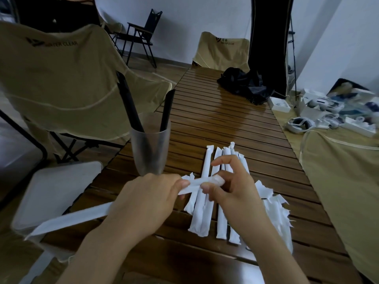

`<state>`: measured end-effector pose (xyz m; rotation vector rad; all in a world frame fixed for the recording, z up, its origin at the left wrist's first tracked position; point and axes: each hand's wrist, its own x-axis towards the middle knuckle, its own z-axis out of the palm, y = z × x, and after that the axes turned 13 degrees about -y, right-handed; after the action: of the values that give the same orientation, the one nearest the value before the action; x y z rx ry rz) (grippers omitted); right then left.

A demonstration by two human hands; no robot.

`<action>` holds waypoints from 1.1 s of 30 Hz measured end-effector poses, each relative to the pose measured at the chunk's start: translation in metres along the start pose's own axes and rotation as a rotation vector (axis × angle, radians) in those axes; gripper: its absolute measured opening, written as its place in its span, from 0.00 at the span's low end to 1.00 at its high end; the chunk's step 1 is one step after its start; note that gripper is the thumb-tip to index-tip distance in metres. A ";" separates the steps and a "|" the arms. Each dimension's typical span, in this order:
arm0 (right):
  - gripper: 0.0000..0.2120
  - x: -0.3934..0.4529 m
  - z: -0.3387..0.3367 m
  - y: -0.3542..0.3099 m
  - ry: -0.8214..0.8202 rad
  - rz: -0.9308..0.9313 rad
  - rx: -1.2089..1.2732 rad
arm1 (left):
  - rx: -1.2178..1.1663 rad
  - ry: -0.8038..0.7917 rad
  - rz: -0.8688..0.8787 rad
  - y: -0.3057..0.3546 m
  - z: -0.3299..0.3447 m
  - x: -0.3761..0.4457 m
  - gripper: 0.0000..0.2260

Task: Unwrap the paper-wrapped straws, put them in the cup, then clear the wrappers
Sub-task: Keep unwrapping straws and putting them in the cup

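A frosted cup [150, 150] stands on the slatted wooden table [215, 119] with two black straws [131, 105] leaning in it. My left hand [147, 201] grips a paper-wrapped straw [78, 218] that runs down to the left. My right hand [229, 187] pinches that wrapper's right end between thumb and fingers. Under both hands lie several wrapped straws [202, 210] side by side. Torn white wrappers [274, 210] are piled to their right.
A tan folding chair [61, 78] stands left of the table, another [223, 50] at its far end. A black bag [244, 83] lies on the far table part. A grey bin [53, 191] sits at lower left. White boxes and headsets [320, 111] lie on the right.
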<state>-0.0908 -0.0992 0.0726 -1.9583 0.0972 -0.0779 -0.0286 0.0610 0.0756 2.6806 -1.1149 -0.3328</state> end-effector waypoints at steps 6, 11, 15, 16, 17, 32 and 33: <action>0.09 0.000 0.008 -0.003 -0.157 0.297 0.443 | 0.023 0.188 -0.018 -0.008 0.009 0.002 0.23; 0.08 -0.001 0.002 -0.003 -0.140 0.333 0.455 | 0.001 0.169 -0.028 -0.003 0.009 0.001 0.23; 0.07 -0.001 0.001 -0.002 -0.137 0.333 0.376 | -0.039 0.128 -0.036 -0.001 0.010 0.001 0.21; 0.07 0.000 0.001 -0.003 -0.136 0.325 0.363 | -0.063 0.105 -0.043 -0.002 0.010 0.000 0.21; 0.08 0.000 0.002 -0.003 -0.136 0.313 0.352 | -0.100 0.093 -0.049 -0.003 0.011 0.001 0.21; 0.12 0.002 0.027 -0.004 0.132 0.240 0.168 | -0.219 -0.115 -0.208 0.007 0.002 0.000 0.16; 0.13 0.003 0.029 -0.005 0.170 0.269 0.188 | -0.071 -0.071 -0.186 0.011 -0.002 0.000 0.17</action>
<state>-0.0851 -0.0706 0.0659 -1.7325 0.4483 -0.0732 -0.0352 0.0538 0.0807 2.7340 -0.8556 -0.4937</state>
